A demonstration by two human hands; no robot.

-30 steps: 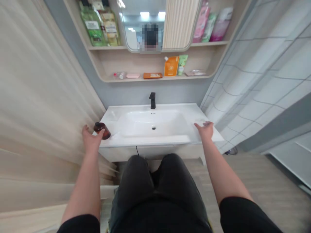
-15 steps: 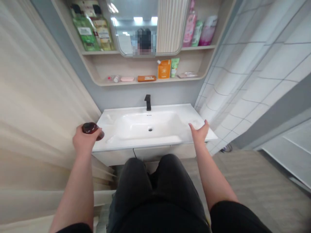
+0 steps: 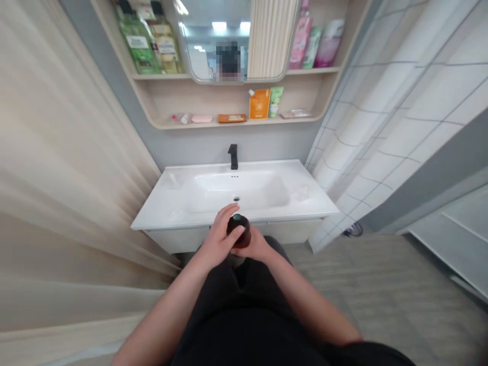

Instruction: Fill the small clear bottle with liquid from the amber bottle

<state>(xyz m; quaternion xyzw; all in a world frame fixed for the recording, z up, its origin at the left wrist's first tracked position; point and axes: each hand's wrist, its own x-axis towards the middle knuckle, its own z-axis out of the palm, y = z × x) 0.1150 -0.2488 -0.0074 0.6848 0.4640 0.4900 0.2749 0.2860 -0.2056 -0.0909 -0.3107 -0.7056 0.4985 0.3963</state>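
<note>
A dark brown bottle (image 3: 244, 235) with a dark top is held in front of the sink's near edge, over my lap. My left hand (image 3: 220, 235) is closed on its upper left side, with the thumb across the near side by the cap. Lower down, my right hand (image 3: 256, 247) grips the bottle from the right; most of its fingers are hidden behind it. The bottle's lower part is covered by my hands. Beyond them lies the white sink (image 3: 183, 213) with its dark drain (image 3: 236, 199).
A black faucet (image 3: 234, 156) stands behind the basin. Above hangs a shelf unit (image 3: 171, 124) with green (image 3: 139, 48) and pink (image 3: 301, 38) bottles, an orange pouch (image 3: 260, 104) and a mirror (image 3: 198, 56). Curtains hang left (image 3: 76, 152) and right (image 3: 358, 122).
My left hand has brought the bottle from the counter's left end to the middle. My right hand has come from the right side of the counter and taken hold of it too.
</note>
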